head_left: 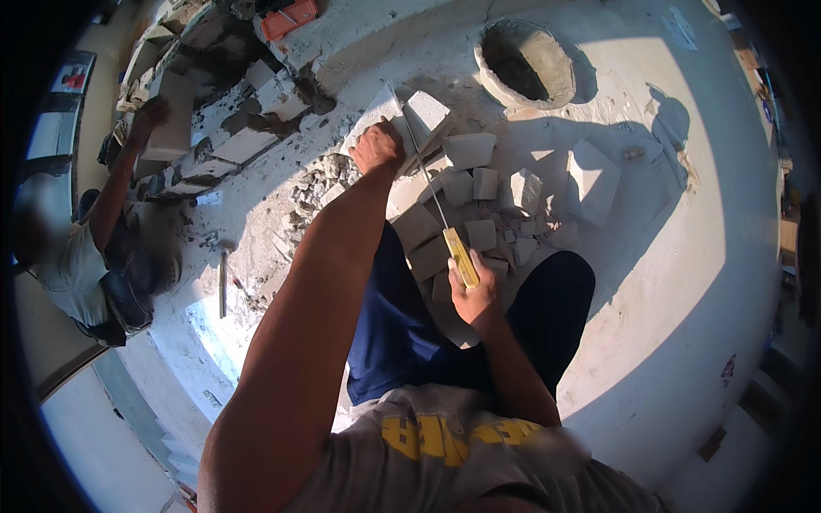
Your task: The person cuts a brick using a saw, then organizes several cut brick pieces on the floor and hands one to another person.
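Observation:
My right hand (475, 295) is closed around the yellow handle (461, 256) of a hand saw. Its long thin blade (421, 158) slants up and to the left, lying between two pale faces of a white building block. Whether these are one block or two pieces I cannot tell. My left hand (377, 147) grips and presses on the white block (368, 120) left of the blade, fingers curled over it. Just right of the blade is the other block part (426, 111). Below the blade lie several cut block pieces (469, 150), partly in shadow.
A round mortar-crusted tub (528, 64) stands at the far right. A large white block (593, 182) lies right of the cut pieces; rubble (321, 184) lies left. At far left a co-worker (77, 265) holds a block (171, 115) by a low block wall (235, 141). An orange toolbox (289, 19) is behind.

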Demonstrator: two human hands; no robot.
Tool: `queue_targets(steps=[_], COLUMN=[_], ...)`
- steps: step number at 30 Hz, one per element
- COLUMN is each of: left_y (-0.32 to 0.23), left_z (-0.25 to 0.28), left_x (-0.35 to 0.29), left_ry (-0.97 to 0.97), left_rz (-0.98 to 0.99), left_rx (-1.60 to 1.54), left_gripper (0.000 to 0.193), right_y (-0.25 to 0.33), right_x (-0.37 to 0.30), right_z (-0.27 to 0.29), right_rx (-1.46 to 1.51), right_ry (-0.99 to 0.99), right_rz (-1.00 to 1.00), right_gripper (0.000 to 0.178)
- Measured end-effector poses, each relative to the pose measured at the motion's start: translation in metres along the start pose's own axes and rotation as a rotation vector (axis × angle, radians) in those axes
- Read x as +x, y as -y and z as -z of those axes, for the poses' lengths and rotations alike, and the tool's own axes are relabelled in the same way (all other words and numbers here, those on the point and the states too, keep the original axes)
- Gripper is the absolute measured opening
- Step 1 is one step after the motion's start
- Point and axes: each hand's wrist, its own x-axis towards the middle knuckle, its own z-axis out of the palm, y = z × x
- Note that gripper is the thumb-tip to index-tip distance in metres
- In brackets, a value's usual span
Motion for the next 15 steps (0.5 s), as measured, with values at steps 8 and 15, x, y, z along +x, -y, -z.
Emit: queue_targets(steps=[8,15], left_y=[-0.001,-0.004], left_z=[0.0,0.009], left_x=[0.005,0.002], left_ry=[-0.003,0.016], left_rz=[-0.047,0.006], left_rx=[0.004,0.032], left_gripper=[0.047,0.057], right_y=[-0.022,-0.013], right_x=[0.038,-0.048], right_z=[-0.03,0.02], right_rx=[-0.074,0.012], right_ry=[-0.002,0.027], right_rz=[-0.002,-0.029], right_gripper=[0.032,0.034])
